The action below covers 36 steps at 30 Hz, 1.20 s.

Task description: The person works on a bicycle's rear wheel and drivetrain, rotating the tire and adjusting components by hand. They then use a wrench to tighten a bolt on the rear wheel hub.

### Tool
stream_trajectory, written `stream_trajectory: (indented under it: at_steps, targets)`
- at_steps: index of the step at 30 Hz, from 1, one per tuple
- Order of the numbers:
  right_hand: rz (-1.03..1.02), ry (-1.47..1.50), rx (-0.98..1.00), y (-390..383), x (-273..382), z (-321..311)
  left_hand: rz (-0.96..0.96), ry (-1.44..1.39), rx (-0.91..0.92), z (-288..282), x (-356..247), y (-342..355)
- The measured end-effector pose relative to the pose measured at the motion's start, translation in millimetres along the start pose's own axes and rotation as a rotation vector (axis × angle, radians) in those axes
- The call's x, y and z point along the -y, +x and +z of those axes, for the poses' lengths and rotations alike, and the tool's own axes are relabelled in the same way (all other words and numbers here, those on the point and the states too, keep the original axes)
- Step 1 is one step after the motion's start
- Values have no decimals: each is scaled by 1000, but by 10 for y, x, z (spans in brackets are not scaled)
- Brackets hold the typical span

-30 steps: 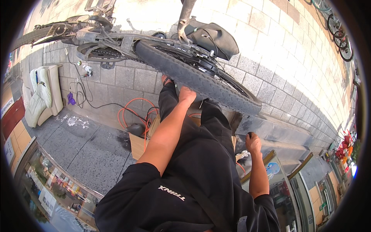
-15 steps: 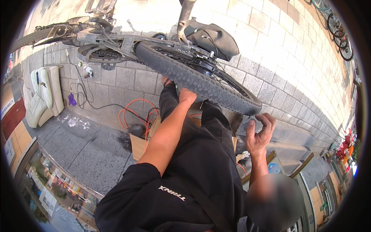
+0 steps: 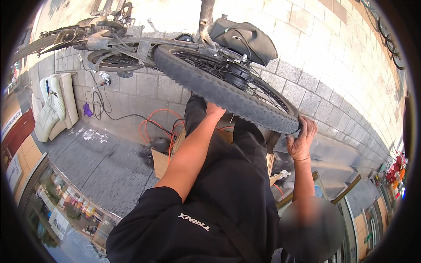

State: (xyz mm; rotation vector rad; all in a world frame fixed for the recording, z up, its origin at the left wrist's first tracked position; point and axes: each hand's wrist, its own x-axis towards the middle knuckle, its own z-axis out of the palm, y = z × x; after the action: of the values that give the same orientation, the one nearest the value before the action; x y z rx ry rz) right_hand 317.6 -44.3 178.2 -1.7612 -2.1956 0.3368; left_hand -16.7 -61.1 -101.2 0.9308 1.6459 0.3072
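The black, knobbly rubber bicycle tyre sits just past twelve o'clock. At its four o'clock end, the right hand, half-curled with thumb apart, appears to touch it; the left hand, at seven o'clock, is partly hidden, so I cannot tell its grip. Steadying the tyre seems in hand, calling for even pressure.

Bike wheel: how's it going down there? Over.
Left hand at wheel, fingers hidden. Right hand cupped at its right end. Wheel on bike. Bag beyond, clear of both hands.

Outdoor streetside — sunlit paving slabs, parked bicycles.
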Motion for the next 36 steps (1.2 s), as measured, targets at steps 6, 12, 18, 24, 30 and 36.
stream_trajectory:
  at_steps: [6,12,18,24,30,36]
  targets:
    - [924,-249,796,-1177,-895,271,4,-59,-13,-30,180,75]
    - [852,-59,739,-1586,-504,446,-11,-85,1,-110,245,74]
    - [931,-15,743,-1802,-367,574,-31,-136,19,-124,343,137]
    - [966,-21,787,-1842,-325,475,-195,-647,43,-68,918,376]
    - [988,-2,727,-1970,-370,533,-100,-246,66,-46,631,322]
    - [974,6,707,-1921,-358,569,5,168,64,-162,291,214]
